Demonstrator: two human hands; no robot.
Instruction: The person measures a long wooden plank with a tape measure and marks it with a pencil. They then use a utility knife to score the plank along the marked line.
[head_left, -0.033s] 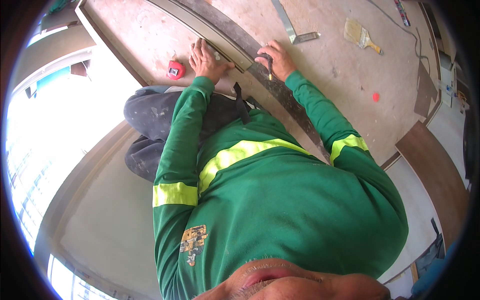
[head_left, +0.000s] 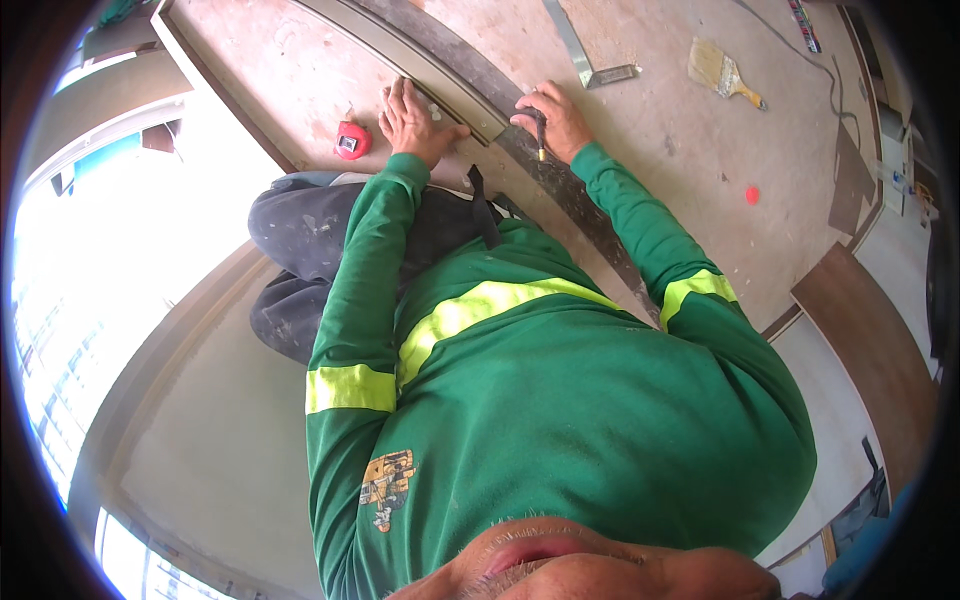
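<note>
My left hand (head_left: 412,125) lies with its fingers stretched and thumb apart along the edge of a long, pale, grooved strip of trim (head_left: 440,75). This strip runs from the far edge down to its cut end between my hands. Just past that end, my right hand (head_left: 563,118) is closed around a dark pencil (head_left: 541,135) with a gold-coloured end pointing toward me. The pencil's other end is hidden in my fingers. Beneath it passes a dark brown band (head_left: 590,205) on the floor. A red tape measure (head_left: 351,141) sits left of my left hand.
Beyond my right hand lies a metal try square (head_left: 600,76). Farther right are a wide paintbrush (head_left: 718,70), a small red disc (head_left: 752,194) and a dark cable (head_left: 835,75). A brown board (head_left: 865,350) leans at the right. My bent knee (head_left: 310,225) rests near the tape measure.
</note>
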